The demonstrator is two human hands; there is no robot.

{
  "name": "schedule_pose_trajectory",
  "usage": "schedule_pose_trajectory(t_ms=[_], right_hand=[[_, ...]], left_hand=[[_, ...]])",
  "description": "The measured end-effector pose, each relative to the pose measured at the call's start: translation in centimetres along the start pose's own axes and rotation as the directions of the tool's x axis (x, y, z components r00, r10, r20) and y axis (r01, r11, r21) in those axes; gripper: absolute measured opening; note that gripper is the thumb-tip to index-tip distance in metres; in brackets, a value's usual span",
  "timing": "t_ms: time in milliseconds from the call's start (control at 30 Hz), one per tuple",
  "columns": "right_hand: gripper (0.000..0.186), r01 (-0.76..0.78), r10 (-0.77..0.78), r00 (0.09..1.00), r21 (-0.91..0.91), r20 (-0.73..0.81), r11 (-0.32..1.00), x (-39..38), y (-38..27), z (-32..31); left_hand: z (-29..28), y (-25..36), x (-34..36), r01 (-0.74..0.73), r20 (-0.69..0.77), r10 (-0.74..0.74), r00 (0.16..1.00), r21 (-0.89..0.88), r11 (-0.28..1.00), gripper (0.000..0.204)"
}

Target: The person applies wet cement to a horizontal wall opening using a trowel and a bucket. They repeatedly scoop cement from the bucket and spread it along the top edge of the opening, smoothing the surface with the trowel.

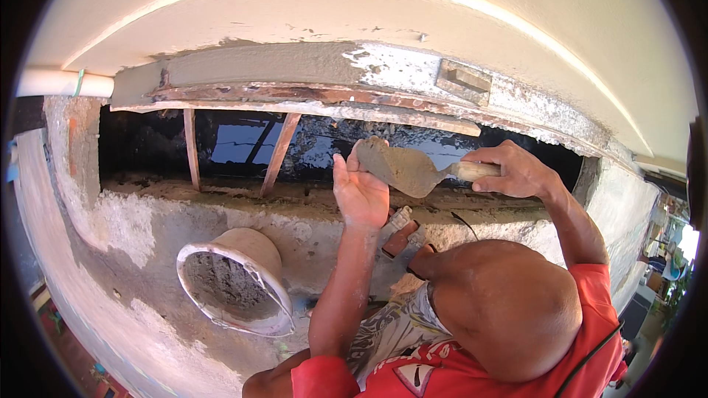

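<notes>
My right hand (516,169) is closed around the wooden handle of a trowel (413,171). Its blade points left and is coated with grey-brown mortar. Beside the blade's tip my left hand (361,193) is turned palm up with its fingers stretched out. Some of those fingertips are hidden behind the blade, and I cannot tell whether they touch it. Both hands are over the near edge of a long opening with dark water (243,144) in it. Along its far side runs a ledge of fresh, smooth mortar (287,64) that turns rough and whitish toward the right.
A white bucket (251,243) of grey mortar stands tilted at left, near my left forearm. Two wooden props (280,155) slant across the opening under a wooden strip (413,116). A small block-shaped tool (463,82) rests against the ledge. My bent knee (509,309) is at lower right.
</notes>
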State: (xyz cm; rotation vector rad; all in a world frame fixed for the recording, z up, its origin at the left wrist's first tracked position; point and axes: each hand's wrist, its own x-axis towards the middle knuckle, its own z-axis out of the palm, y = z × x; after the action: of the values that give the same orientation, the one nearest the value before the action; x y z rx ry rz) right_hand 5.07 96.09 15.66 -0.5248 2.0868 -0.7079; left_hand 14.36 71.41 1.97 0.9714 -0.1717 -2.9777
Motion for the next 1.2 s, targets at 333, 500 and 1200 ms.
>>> schedule_pose_trajectory(t_ms=[333, 500, 1200], right_hand=[[0.052, -0.064, 0.062, 0.997, 0.036, 0.043, 0.997, 3.8, -2.5, -3.5], [0.054, -0.149, 0.149, 0.982, -0.010, 0.116, 0.989, 5.1, -4.2, -4.6], [0.052, 0.128, -0.129, 0.990, -0.025, -0.063, 0.992, 6.2, -5.4, -4.2]], left_hand=[[3.8, 1.8, 1.5, -0.161, -0.007, 0.162, 0.987, 0.055, 0.985, 0.061], [3.9, 2.3, 1.9, -0.198, -0.004, 0.198, 0.980, 0.058, 0.979, 0.061], [4.7, 4.2, 3.3, -0.206, 0.093, 0.215, 0.972, -0.098, 0.974, 0.062]])
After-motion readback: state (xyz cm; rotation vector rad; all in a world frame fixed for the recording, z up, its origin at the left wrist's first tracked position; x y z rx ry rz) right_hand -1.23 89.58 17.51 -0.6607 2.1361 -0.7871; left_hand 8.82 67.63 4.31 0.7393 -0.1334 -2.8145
